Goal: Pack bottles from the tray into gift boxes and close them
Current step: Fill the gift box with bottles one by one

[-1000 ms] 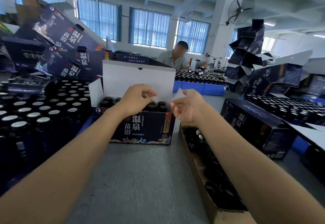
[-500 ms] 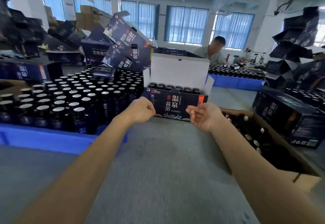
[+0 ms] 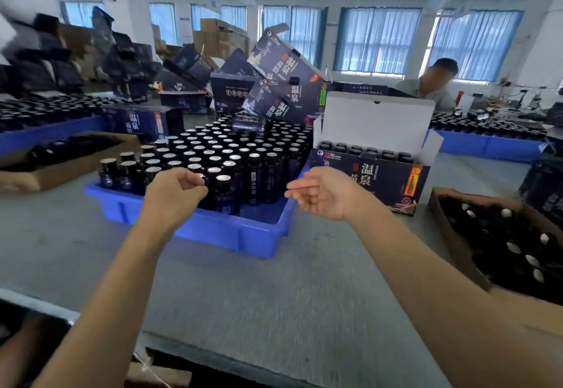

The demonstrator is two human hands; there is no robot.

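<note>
A blue tray (image 3: 213,232) holds several dark bottles (image 3: 231,156) with silver caps. To its right stands a dark gift box (image 3: 393,183), its white lid (image 3: 374,122) raised and bottle tops showing inside. My left hand (image 3: 175,192) hovers at the tray's near row, fingers curled beside a bottle cap, holding nothing that I can see. My right hand (image 3: 323,194) floats between the tray and the gift box, palm up, fingers loosely apart and empty.
A cardboard box (image 3: 457,244) of dark bottles lies at the right, another cardboard box (image 3: 61,168) at the left. Empty gift boxes (image 3: 283,83) are piled behind the tray. A person (image 3: 432,86) works at the far table beside more blue trays (image 3: 487,147).
Both hands have left the gift box and swung left toward the tray. The view has turned left, so the tray now sits in the middle.
</note>
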